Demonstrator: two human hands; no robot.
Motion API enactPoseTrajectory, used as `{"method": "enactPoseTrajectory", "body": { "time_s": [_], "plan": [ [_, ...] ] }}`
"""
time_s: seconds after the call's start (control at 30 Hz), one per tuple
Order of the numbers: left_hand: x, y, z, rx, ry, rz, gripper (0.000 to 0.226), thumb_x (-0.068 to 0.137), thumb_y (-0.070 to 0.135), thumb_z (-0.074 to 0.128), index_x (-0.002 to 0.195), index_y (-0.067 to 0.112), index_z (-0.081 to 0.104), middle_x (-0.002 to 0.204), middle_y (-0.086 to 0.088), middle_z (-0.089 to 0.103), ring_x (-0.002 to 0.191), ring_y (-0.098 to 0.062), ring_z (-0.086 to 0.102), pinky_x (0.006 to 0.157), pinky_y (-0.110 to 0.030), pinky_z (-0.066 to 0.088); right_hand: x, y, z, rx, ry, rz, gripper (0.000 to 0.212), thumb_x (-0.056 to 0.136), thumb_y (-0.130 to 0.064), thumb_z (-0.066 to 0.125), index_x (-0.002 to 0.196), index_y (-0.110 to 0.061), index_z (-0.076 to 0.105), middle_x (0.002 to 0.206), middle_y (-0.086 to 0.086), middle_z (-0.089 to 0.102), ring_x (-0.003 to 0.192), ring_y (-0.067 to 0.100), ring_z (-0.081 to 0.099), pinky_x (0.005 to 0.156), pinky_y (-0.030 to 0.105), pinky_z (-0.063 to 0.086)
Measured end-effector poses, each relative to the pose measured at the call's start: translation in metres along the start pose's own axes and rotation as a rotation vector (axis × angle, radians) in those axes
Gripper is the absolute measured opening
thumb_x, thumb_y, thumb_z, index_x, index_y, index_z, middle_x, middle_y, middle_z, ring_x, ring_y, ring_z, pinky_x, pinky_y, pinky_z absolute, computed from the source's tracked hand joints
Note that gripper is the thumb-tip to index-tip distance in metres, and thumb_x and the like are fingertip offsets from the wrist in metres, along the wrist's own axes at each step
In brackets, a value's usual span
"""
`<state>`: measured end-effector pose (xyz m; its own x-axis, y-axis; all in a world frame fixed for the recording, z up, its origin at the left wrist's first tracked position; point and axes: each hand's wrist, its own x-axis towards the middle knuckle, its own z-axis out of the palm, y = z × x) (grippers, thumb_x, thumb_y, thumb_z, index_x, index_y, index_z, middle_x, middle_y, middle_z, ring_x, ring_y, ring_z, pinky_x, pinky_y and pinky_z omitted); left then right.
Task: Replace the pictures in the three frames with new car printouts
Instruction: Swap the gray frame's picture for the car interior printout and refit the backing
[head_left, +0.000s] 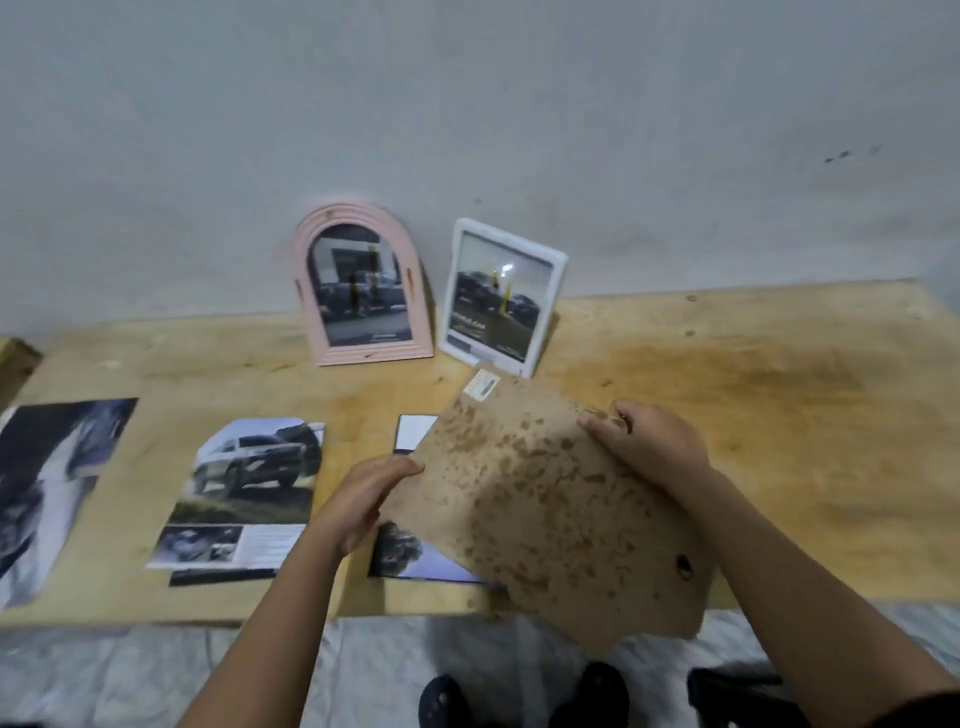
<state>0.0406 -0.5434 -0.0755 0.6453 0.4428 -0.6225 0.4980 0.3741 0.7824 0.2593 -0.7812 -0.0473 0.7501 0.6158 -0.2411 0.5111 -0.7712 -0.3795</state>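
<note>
I hold a brown, stained backing board (540, 509) tilted above the table's front edge. My left hand (363, 504) touches its left edge with fairly straight fingers, and my right hand (644, 441) grips its upper right edge. Under the board lies a car printout (410, 556), mostly hidden. Another car printout (249, 493) lies to the left, and a larger print (47, 493) lies at the far left. A pink arched frame (358, 286) and a white rectangular frame (501, 296) stand against the wall, each showing a dark car picture.
The wooden table (753, 415) runs along a grey wall. A small label (482, 385) is stuck at the board's top corner. Below the table edge are a light floor covering (156, 670) and dark footwear (524, 696).
</note>
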Motion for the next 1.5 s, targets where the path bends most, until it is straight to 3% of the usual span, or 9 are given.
{"method": "enactPoseTrajectory", "body": {
  "time_s": [0.1,0.23,0.43,0.53,0.8,0.9,1.03,1.2,1.5],
  "plan": [
    [-0.009,-0.016,-0.015,0.135,0.075,-0.052,0.033,0.083,0.037,0.067,0.087,0.004,0.069,0.086,-0.012,0.073,0.078,-0.029,0.069,0.067,-0.032,0.053,0.015,-0.034,0.019,-0.120,-0.052,-0.090,0.043,0.087,-0.067,0.034,0.079,-0.028,0.051,0.073,-0.009,0.053,0.072,0.015,0.049,0.054,0.027,0.034],
    [-0.013,-0.037,-0.025,0.175,0.221,-0.049,0.042,0.085,0.043,0.063,0.057,0.020,0.041,0.055,-0.004,0.047,0.048,-0.016,0.043,0.045,-0.021,0.030,0.028,-0.060,0.038,-0.150,-0.061,-0.134,0.042,0.088,-0.064,0.038,0.075,-0.025,0.049,0.071,-0.007,0.053,0.067,0.011,0.049,0.055,0.029,0.035],
    [-0.006,-0.056,-0.007,0.139,0.355,-0.012,0.051,0.089,0.036,0.057,0.053,0.022,0.025,0.050,0.001,0.024,0.044,-0.015,0.023,0.048,-0.028,0.015,0.050,-0.070,0.064,-0.220,-0.024,-0.060,0.040,0.091,-0.057,0.037,0.097,-0.021,0.054,0.096,0.000,0.060,0.099,0.023,0.053,0.088,0.042,0.031],
    [-0.002,-0.061,0.005,0.223,0.373,0.020,0.042,0.093,0.036,0.050,0.059,0.017,0.032,0.056,0.001,0.032,0.051,-0.016,0.030,0.050,-0.030,0.021,0.056,-0.066,0.078,-0.314,0.024,-0.011,0.044,0.094,-0.053,0.029,0.113,-0.020,0.052,0.117,0.005,0.056,0.114,0.025,0.044,0.094,0.044,0.031],
    [0.003,-0.066,0.018,0.318,0.447,0.168,0.019,0.097,0.021,0.044,0.084,0.009,0.037,0.073,-0.001,0.043,0.061,-0.013,0.040,0.046,-0.016,0.032,0.059,-0.055,0.098,-0.244,0.064,0.015,0.039,0.096,-0.043,0.032,0.113,-0.013,0.050,0.119,0.010,0.052,0.111,0.027,0.042,0.093,0.041,0.035],
    [0.005,-0.072,0.017,0.568,0.533,0.222,0.012,0.091,0.017,0.053,0.096,0.008,0.047,0.091,-0.002,0.044,0.083,-0.018,0.045,0.064,-0.018,0.036,0.048,-0.053,0.102,-0.141,0.123,-0.018,0.036,0.095,-0.033,0.037,0.120,-0.010,0.049,0.125,0.011,0.047,0.115,0.026,0.039,0.095,0.039,0.037],
    [0.004,-0.080,0.010,0.744,0.583,0.226,0.036,0.088,0.017,0.058,0.121,0.008,0.049,0.118,-0.008,0.043,0.107,-0.022,0.042,0.083,-0.024,0.036,0.020,-0.035,0.097,-0.109,0.218,0.069,0.047,0.091,-0.032,0.050,0.131,-0.008,0.044,0.137,0.013,0.040,0.127,0.030,0.034,0.103,0.043,0.032],
    [0.007,-0.088,-0.001,0.632,0.520,0.223,0.024,0.092,0.010,0.049,0.115,0.006,0.057,0.107,-0.005,0.046,0.098,-0.018,0.039,0.080,-0.022,0.032,-0.012,-0.001,0.101,0.098,0.219,0.478,0.055,0.086,-0.035,0.058,0.124,0.002,0.044,0.122,0.025,0.045,0.117,0.041,0.038,0.093,0.048,0.040],
    [0.012,-0.096,-0.003,0.637,0.481,0.310,0.028,0.092,0.009,0.051,0.119,0.006,0.058,0.097,-0.003,0.044,0.092,-0.018,0.043,0.082,-0.021,0.035,-0.008,0.001,0.106,0.344,0.204,0.426,0.061,0.085,-0.029,0.065,0.137,-0.010,0.041,0.129,0.021,0.036,0.123,0.039,0.034,0.099,0.047,0.039]
  ]
}}
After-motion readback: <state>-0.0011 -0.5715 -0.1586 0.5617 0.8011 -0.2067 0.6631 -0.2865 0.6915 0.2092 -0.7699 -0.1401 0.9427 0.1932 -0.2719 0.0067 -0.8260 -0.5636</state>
